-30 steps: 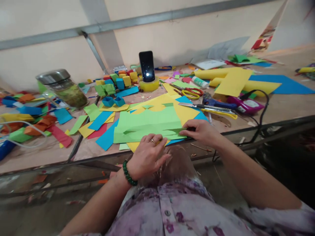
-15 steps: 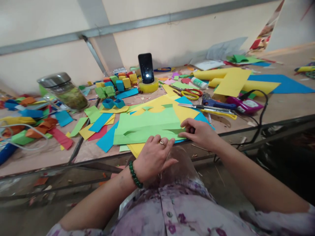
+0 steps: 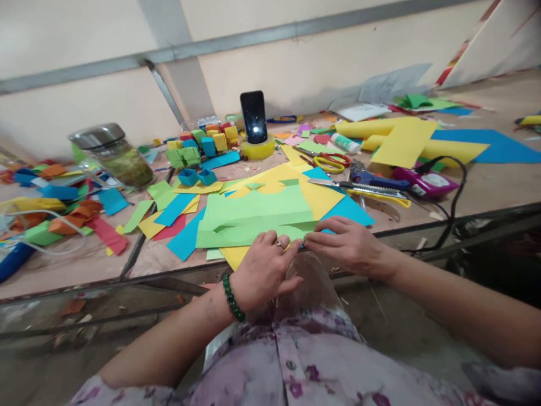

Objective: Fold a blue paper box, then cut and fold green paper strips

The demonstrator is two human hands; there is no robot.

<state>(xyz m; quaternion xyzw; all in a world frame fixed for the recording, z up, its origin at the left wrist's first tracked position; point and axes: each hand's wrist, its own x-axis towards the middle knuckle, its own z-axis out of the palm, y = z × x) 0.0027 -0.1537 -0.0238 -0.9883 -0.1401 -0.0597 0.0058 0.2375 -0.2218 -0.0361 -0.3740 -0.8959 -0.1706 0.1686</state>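
A creased green paper sheet (image 3: 257, 211) with slits in it lies over yellow paper (image 3: 325, 194) and blue paper at the table's front edge. My left hand (image 3: 268, 268) rests on the sheet's near edge, fingertips down and thumb apart, with a ring and a green bead bracelet. At the sheet's near right corner, my right hand (image 3: 349, 245) has its fingers pressed together on the paper's edge, their tips close to my left fingertips.
A box cutter (image 3: 359, 189), scissors (image 3: 327, 160) and a purple device (image 3: 426, 181) with a black cable lie right. Behind stands a phone (image 3: 253, 117) on a tape roll (image 3: 257, 149). Left are a glass jar (image 3: 122, 160), folded paper cubes (image 3: 207, 145) and loose colored strips.
My right hand has moved down and slightly left along the sheet's edge, its fingers now straighter and nearer my left hand. The left hand has barely moved.
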